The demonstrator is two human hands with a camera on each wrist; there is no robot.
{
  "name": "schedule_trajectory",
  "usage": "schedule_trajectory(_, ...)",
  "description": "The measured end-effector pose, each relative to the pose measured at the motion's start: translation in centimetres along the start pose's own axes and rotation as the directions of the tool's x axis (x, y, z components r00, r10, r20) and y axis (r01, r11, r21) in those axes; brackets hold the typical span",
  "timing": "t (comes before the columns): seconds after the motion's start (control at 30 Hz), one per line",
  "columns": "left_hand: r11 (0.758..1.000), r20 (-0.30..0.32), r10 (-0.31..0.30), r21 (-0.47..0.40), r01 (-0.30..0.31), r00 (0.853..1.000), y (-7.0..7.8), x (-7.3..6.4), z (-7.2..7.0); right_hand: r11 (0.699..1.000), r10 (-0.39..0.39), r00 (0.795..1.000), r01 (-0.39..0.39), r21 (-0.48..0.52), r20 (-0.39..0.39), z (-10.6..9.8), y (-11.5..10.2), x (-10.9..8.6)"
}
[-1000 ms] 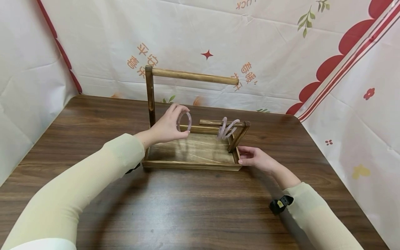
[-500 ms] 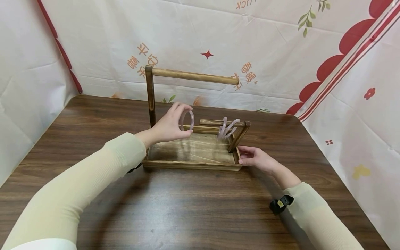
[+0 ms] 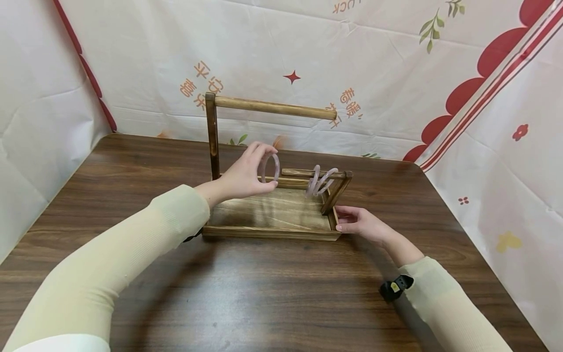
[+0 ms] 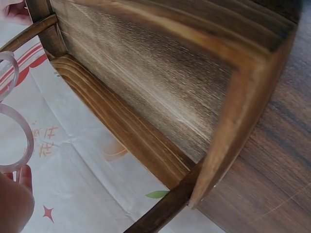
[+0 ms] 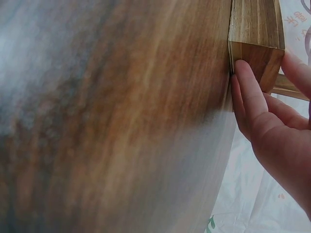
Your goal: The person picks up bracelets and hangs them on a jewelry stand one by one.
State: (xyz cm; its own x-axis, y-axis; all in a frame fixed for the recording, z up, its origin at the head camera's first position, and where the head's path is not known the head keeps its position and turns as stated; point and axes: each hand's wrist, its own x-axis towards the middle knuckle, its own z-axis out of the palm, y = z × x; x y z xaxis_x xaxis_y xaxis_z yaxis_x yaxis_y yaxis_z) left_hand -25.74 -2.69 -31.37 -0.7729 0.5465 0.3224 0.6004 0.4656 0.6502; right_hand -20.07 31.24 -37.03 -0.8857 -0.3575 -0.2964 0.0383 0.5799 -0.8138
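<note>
In the head view my left hand (image 3: 244,173) pinches a pale lilac bangle (image 3: 277,168) between thumb and fingertips. It is raised over the tray, its ring near the free left end of the lower rod (image 3: 293,172) of a brown wooden jewelry stand (image 3: 272,233). Two similar bangles (image 3: 315,182) hang on that rod, close to its post. My right hand (image 3: 362,226) holds the right end of the stand's tray. In the right wrist view its fingers (image 5: 250,90) lie against the end wall, and another digit reaches the rim.
A taller post on the stand's left carries a long upper bar (image 3: 277,107), above and behind my left hand. The stand sits on a dark wood table (image 3: 264,293). Behind rises a white printed cloth (image 3: 281,44). A black wrist device (image 3: 396,287) is strapped on my right wrist.
My left hand has shifted a little to the right with the bangle, bringing it nearer the lower rod's free end. The right hand and stand look unmoved.
</note>
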Motion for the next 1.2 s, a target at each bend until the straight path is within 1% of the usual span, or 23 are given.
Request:
schedule_trajectory(0.27,1.000,0.008,0.013,0.003,-0.013,1.000,0.1,0.4,0.3,1.000,0.006,1.000,-0.006,0.003,0.008,0.0,0.1,0.0)
schedule_trajectory(0.6,1.000,0.025,0.007,0.002,-0.007,1.000,0.6,0.9,0.7,1.000,0.010,1.000,-0.010,0.005,0.015,-0.1,0.0,0.0)
schedule_trajectory(0.83,0.999,0.030,0.038,0.019,-0.038,0.999,1.2,1.5,1.2,1.000,0.009,1.000,-0.008,-0.004,0.013,-0.1,0.0,0.1)
schedule_trajectory(1.0,0.999,0.034,0.046,0.017,-0.047,0.998,1.6,1.7,1.4,1.000,0.008,1.000,-0.008,-0.014,0.007,-0.2,0.2,0.1)
schedule_trajectory(1.2,0.999,0.052,0.051,0.004,-0.051,0.997,2.0,2.2,1.6,1.000,0.010,1.000,-0.010,-0.015,0.007,-0.2,0.1,0.1)
